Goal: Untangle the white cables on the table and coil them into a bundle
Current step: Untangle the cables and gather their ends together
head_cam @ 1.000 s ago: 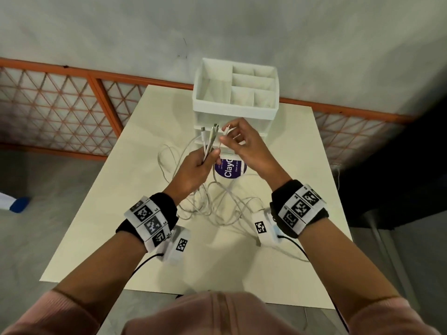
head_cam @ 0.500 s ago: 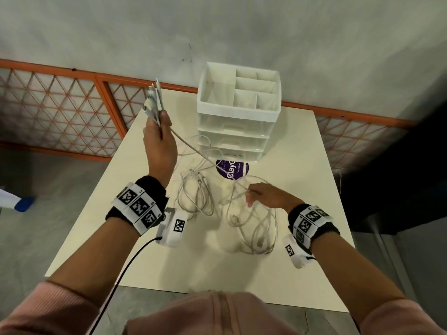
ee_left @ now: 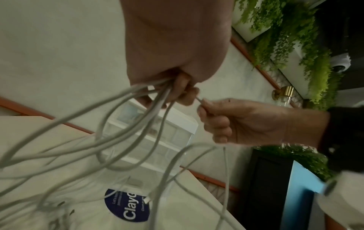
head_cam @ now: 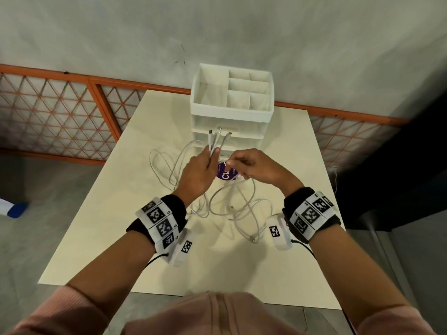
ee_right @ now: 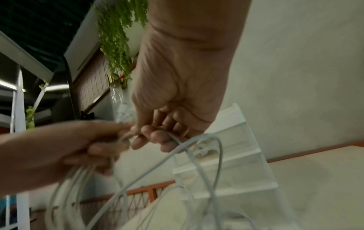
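Several white cables (head_cam: 229, 204) lie in loose tangled loops on the cream table (head_cam: 101, 213). My left hand (head_cam: 198, 172) grips a bunch of cable ends, whose plugs (head_cam: 217, 135) stick up above the fist. In the left wrist view the strands (ee_left: 126, 112) fan down from that fist. My right hand (head_cam: 251, 165) is close beside it and pinches one cable (ee_left: 199, 99) between thumb and forefinger; in the right wrist view that cable (ee_right: 177, 141) runs down over its curled fingers (ee_right: 155, 135).
A white drawer organiser (head_cam: 231, 105) with open top compartments stands at the table's far edge, just beyond my hands. A round purple sticker (head_cam: 226, 174) lies under them. An orange lattice fence (head_cam: 60, 112) and a grey wall are behind the table.
My left hand came down from high on the left to the middle with the cable ends. My right hand rose from the loops on the table to meet it and pinched a cable.
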Motion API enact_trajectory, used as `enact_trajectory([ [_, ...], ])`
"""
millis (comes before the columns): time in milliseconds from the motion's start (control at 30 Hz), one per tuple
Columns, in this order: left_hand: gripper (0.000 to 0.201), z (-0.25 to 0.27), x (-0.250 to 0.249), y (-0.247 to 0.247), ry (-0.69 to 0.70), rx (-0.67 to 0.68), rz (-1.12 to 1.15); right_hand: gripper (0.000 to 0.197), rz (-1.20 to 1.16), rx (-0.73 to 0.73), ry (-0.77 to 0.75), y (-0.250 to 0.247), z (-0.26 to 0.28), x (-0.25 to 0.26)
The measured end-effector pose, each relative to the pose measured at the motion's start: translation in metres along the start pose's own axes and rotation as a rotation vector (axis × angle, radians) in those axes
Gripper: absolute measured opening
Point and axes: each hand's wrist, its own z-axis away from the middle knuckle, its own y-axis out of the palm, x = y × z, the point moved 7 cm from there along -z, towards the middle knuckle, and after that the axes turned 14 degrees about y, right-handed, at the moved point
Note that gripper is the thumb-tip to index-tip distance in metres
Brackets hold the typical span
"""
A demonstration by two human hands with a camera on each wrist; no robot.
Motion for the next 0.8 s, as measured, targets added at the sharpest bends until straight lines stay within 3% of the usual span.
enact_trajectory([
  [167, 0.040, -0.010, -0.002, -0.049, 0.064, -0.320, -0.158, 0.009, 0.108, 0.086, 0.176, 0.003, -0.004, -0.075],
  [300, 0.042, -0.015, 0.014, -0.087, 0.017, -0.511, -0.165, 0.033, 0.266, 0.102, 0.346, -0.007, 0.002, -0.147],
  [467, 0.040, -0.006, 0.028, -0.082, -0.112, -0.422, -0.313, 0.025, 0.322, -0.176, 0.260, -0.032, 0.008, -0.151],
  [600, 0.041, 0.005, 0.043, -0.081, -0.207, -0.418, -0.354, 0.022, 0.370, -0.370, 0.338, -0.057, 0.010, -0.153],
  [700, 0.038, 0.005, 0.055, -0.075, -0.218, -0.331, -0.330, 0.015, 0.380, -0.532, 0.166, -0.068, 0.016, -0.132],
  [800, 0.034, 0.005, 0.057, -0.066, -0.167, -0.305, -0.284, 0.016, 0.425, -0.486, 0.204, -0.067, 0.015, -0.108],
])
